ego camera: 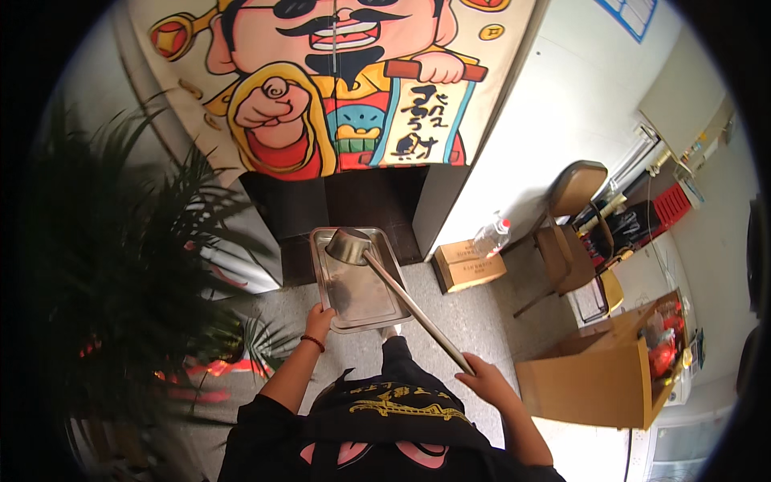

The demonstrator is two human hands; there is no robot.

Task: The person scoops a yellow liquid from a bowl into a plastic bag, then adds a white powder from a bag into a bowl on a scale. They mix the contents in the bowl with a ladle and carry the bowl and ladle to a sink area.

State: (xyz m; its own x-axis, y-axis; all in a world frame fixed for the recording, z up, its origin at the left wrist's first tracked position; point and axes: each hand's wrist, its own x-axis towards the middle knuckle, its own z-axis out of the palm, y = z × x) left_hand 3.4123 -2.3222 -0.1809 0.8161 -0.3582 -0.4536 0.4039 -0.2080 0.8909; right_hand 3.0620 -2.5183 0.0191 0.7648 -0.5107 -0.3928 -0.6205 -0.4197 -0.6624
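My left hand (321,319) grips the near left edge of a rectangular metal tray (361,301), which I carry in front of me above the floor. A red bead bracelet circles that wrist. My right hand (480,376) is closed around the end of the long handle of a metal ladle (415,307). The ladle's deep bowl (349,246) is over the tray's far end; whether it touches the tray I cannot tell. Its handle crosses the tray's right rim on the way to my hand. A dark patch shows on the tray's bottom.
A printed cartoon door curtain (337,90) hangs over a dark-tiled doorway (361,205) ahead. Right of it stand a cardboard box (473,271) with a clear plastic jug (493,237) on top, a brown chair (563,253) and a wooden counter (584,385). Leafy plants (138,241) crowd the left.
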